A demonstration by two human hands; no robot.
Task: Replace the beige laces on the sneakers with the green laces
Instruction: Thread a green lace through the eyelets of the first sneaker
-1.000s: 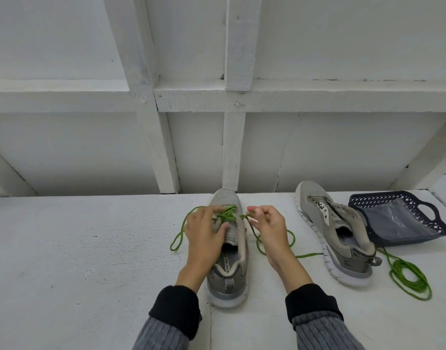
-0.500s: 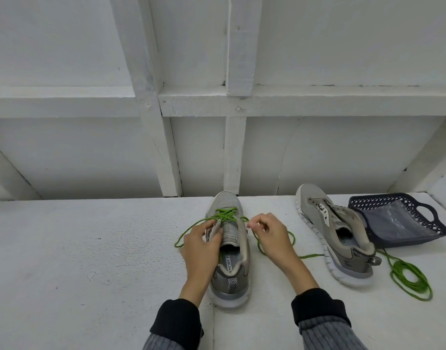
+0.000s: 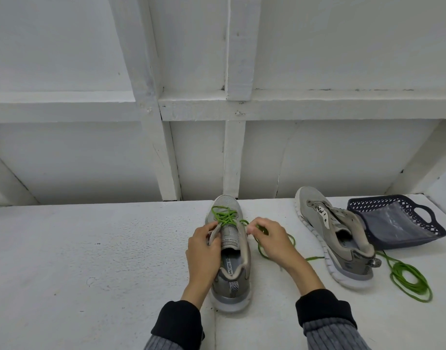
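Green lace (image 3: 225, 216) crisscrosses the front eyelets of a grey sneaker (image 3: 230, 251) that stands upright on a white painted surface (image 3: 90, 248), toe pointing away from the person. The left hand (image 3: 203, 251) grips the sneaker's left eyelet flap, thumb and fingers curled round the edge. The right hand (image 3: 273, 239) sits just beside the shoe's right side, fingertips pinched together on a loose run of the same lace, which trails off to the right. A second grey sneaker (image 3: 335, 236) (unlaced, tongue pulled up) stands well to the right, tilted against a dark blue plastic basket (image 3: 398, 221). A coiled green lace (image 3: 411, 279) lies on the surface just beside that shoe's heel
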